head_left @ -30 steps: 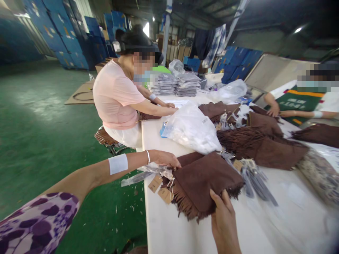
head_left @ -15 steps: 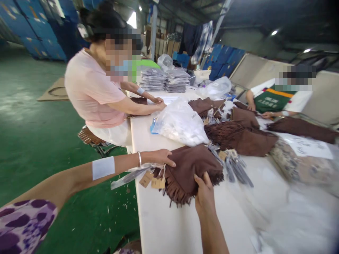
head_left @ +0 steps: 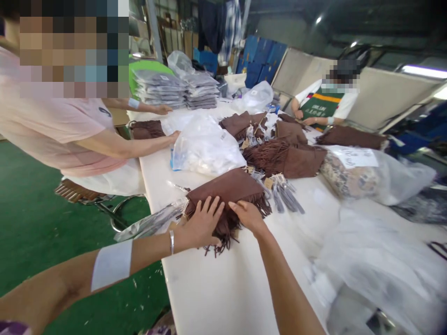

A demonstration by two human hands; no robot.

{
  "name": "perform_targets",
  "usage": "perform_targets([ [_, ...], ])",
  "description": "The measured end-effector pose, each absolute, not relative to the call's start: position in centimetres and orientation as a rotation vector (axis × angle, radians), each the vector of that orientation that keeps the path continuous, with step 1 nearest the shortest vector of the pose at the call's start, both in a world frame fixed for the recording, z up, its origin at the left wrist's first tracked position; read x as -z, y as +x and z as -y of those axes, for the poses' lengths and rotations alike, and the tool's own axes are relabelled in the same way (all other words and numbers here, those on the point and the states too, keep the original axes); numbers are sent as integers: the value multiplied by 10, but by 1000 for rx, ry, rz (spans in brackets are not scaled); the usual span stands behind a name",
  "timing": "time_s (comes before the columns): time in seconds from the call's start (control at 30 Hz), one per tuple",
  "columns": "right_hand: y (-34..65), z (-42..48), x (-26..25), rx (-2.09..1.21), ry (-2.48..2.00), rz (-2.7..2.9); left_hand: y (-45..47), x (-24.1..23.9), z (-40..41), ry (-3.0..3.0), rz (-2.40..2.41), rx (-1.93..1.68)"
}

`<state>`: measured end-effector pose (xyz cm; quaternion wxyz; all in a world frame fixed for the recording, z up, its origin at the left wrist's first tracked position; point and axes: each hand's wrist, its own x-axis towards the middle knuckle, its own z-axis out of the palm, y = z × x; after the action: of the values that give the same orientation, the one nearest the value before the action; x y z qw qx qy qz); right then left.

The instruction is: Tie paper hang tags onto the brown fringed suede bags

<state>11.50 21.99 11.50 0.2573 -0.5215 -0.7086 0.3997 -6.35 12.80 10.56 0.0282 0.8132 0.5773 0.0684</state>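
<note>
A folded brown scarf (head_left: 223,185) with fringed ends lies on the white table in front of me. My left hand (head_left: 200,224) rests flat on its near left part, fingers spread. At the near right edge, my right hand (head_left: 247,215) has the cloth between thumb and fingers; the fingertips are partly hidden. Dark fringe hangs below the cloth between my two hands. A clear plastic sleeve (head_left: 153,221) sticks out from the scarf's left end and over the table edge.
A bulging white plastic bag (head_left: 209,146) stands behind the scarf, near more brown scarves (head_left: 303,160). Grey tag strips (head_left: 284,195) lie to the right. Packed bags (head_left: 160,88) are stacked at the back. One co-worker (head_left: 80,135) sits at left, another (head_left: 321,104) across the table.
My left hand has moved off the scarf's left end and now lies flat on top. The tan tags there are mostly out of sight. My view has swung right.
</note>
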Motion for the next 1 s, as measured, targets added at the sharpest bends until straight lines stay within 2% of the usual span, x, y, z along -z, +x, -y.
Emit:
perform_targets([
  [0.13,152,-193,-110,-821,-1544,2005,-50,-86,-136,2531,-1835,-183],
  [0.3,169,-131,-75,-621,-1528,2139,-75,-84,-162,2376,-1707,-396],
  [0.47,158,-96,-63,-53,-1559,2461,-98,-102,-185,2184,-1819,-518],
  [0.53,160,-82,-58,64,-1589,2499,-103,-107,-191,2127,-1868,-557],
  [0.67,196,-33,-35,149,-1548,2530,-105,-112,-193,2056,-1903,-586],
  [0.8,265,33,-17,81,-1550,2464,-100,-115,-182,2043,-1904,-576],
  [0.9,298,78,-27,26,-1813,2169,-96,-115,-173,2034,-1913,-541],
  [1.0,289,102,-43,30,-2123,1777,-78,-112,-163,2013,-2004,-410],
])
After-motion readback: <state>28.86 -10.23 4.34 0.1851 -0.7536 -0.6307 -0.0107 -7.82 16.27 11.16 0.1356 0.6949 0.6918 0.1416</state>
